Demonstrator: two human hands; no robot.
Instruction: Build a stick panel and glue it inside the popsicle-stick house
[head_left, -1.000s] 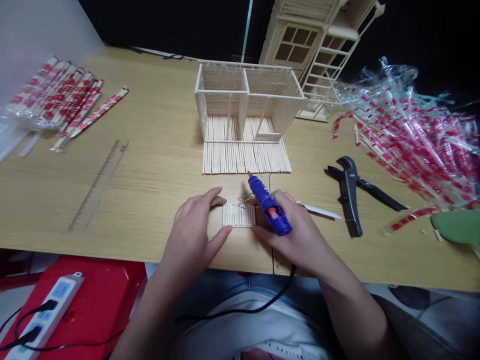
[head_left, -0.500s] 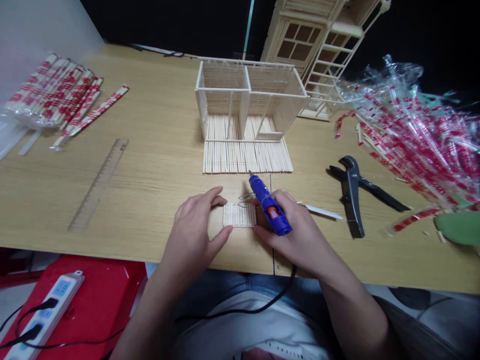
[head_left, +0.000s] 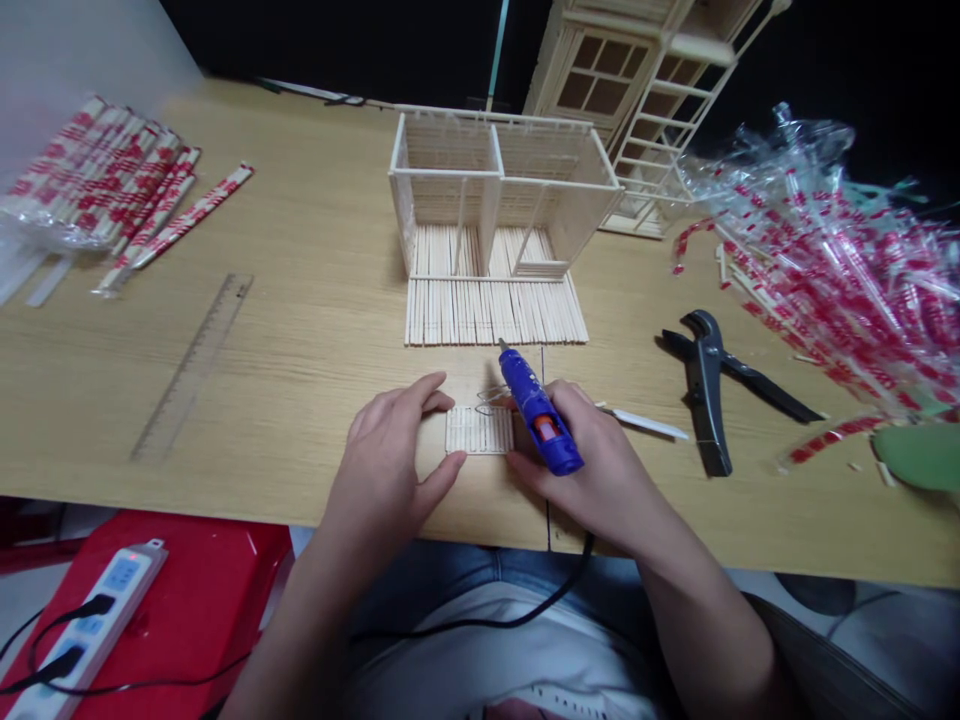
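A small slatted wooden panel (head_left: 478, 431) lies flat on the table between my hands. My left hand (head_left: 390, 450) touches its left side, thumb and fingers apart. A blue glue gun (head_left: 536, 405) rests in my right hand (head_left: 589, 455), its nozzle pointing away from me, while that hand's thumb and fingertips reach the panel's right side. Thin glue strands show over the panel's top edge. Beyond it stands an open-topped wooden stick model (head_left: 499, 225) with two compartments and a slatted floor.
A clear ruler (head_left: 193, 365) and wrapped chopsticks (head_left: 112, 190) lie left. On the right are a white-bladed knife (head_left: 646, 424), black cutters (head_left: 706, 390) and a heap of wrappers (head_left: 847, 270). A taller wooden model (head_left: 600, 85) stands behind. The gun's cord crosses my lap.
The view has shifted very slightly. Both hands, the glue gun and the panel hold almost the same positions.
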